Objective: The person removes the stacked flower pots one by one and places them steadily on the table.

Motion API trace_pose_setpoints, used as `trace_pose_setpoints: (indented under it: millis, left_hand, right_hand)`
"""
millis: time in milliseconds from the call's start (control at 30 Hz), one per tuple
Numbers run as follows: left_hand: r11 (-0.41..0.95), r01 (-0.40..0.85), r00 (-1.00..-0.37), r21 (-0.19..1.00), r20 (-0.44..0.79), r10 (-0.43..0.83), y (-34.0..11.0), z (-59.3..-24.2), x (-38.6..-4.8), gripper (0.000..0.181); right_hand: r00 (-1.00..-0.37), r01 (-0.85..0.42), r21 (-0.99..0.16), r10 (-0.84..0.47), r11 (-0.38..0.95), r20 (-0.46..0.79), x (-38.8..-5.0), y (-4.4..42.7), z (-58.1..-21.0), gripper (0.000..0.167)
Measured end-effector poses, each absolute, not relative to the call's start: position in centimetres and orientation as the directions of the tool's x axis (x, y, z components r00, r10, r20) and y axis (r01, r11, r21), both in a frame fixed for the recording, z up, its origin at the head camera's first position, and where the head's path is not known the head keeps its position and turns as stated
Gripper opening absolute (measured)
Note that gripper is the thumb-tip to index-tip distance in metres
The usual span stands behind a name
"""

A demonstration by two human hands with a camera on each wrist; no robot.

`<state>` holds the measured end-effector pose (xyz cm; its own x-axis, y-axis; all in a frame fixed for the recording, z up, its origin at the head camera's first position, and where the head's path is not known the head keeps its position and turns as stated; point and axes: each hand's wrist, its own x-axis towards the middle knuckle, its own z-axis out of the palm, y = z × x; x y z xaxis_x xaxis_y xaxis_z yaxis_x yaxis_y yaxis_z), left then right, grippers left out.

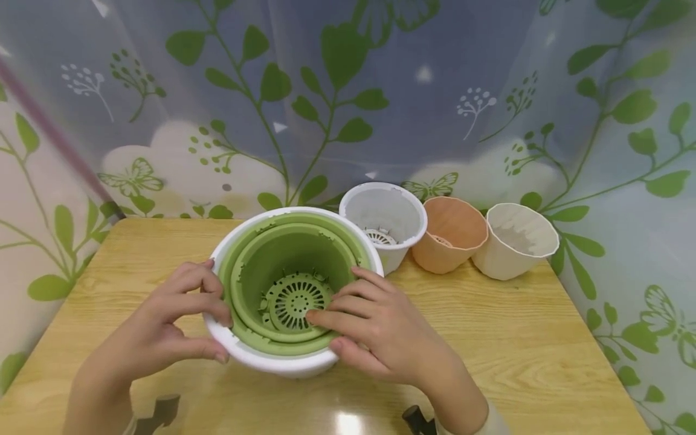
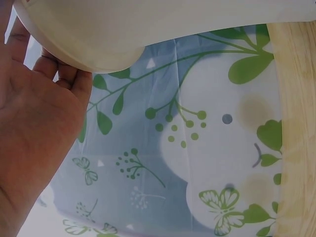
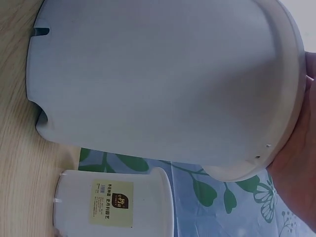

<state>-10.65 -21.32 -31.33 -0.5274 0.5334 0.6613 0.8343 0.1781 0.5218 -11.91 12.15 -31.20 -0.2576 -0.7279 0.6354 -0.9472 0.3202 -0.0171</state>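
Observation:
In the head view, a large white flowerpot (image 1: 296,364) stands on the table with two green flowerpots nested inside it. The inner green flowerpot (image 1: 283,257) has a slotted drainage base; the rim of the outer green flowerpot (image 1: 231,275) surrounds it. My left hand (image 1: 174,311) grips the white rim at the left, its fingertips over the edge and its thumb lower down. At the right, my right hand (image 1: 375,323) holds the green rims, fingers reaching inside the inner pot and thumb near the white rim. The right wrist view shows the white pot's outer wall (image 3: 158,79).
Behind to the right stand a smaller white pot (image 1: 394,260), an orange pot (image 1: 448,257) and a cream pot (image 1: 505,266) in a row. The wooden table (image 1: 489,356) meets a leaf-patterned curtain (image 1: 228,139) at the back and sides.

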Motion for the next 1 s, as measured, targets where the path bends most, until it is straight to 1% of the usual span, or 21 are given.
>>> trace_pose_setpoints:
  millis: [233, 533, 600, 700, 800, 833, 1000]
  left_hand:
    - [0.167, 0.836, -0.522, 0.523, 0.664, 0.535, -21.2, -31.3, -10.7, 0.035]
    - [0.175, 0.831, -0.531, 0.528, 0.660, 0.530, -21.2, -31.2, -10.5, 0.035]
    - [0.170, 0.830, -0.531, 0.531, 0.661, 0.530, -21.2, -31.2, -10.4, 0.035]
    - [0.170, 0.831, -0.531, 0.530, 0.661, 0.530, -21.2, -31.2, -10.4, 0.035]
    - [0.181, 0.830, -0.534, 0.527, 0.659, 0.530, -21.4, -31.2, -10.5, 0.035]
    - [0.187, 0.830, -0.536, 0.526, 0.657, 0.530, -21.4, -31.2, -10.5, 0.035]
    - [0.187, 0.828, -0.539, 0.529, 0.655, 0.530, -21.3, -31.2, -10.6, 0.035]
  right_hand:
    - [-0.280, -0.945, -0.052, -0.714, 0.324, 0.642, -11.8, 12.2, -31.2, 0.038]
    - [-0.287, -0.946, -0.080, -0.695, 0.315, 0.660, -11.9, 12.2, -31.1, 0.038]
    - [-0.274, -0.951, -0.092, -0.670, 0.294, 0.690, -11.9, 12.2, -31.1, 0.036]
    - [-0.217, -0.967, -0.080, -0.619, 0.241, 0.755, -11.7, 12.3, -30.6, 0.027]
    - [-0.187, -0.973, -0.067, -0.592, 0.219, 0.784, -11.7, 12.3, -30.1, 0.025]
    - [-0.192, -0.973, -0.070, -0.597, 0.221, 0.779, -11.7, 12.3, -30.0, 0.025]
    - [-0.260, -0.958, -0.103, -0.661, 0.267, 0.704, -11.8, 12.5, -30.4, 0.032]
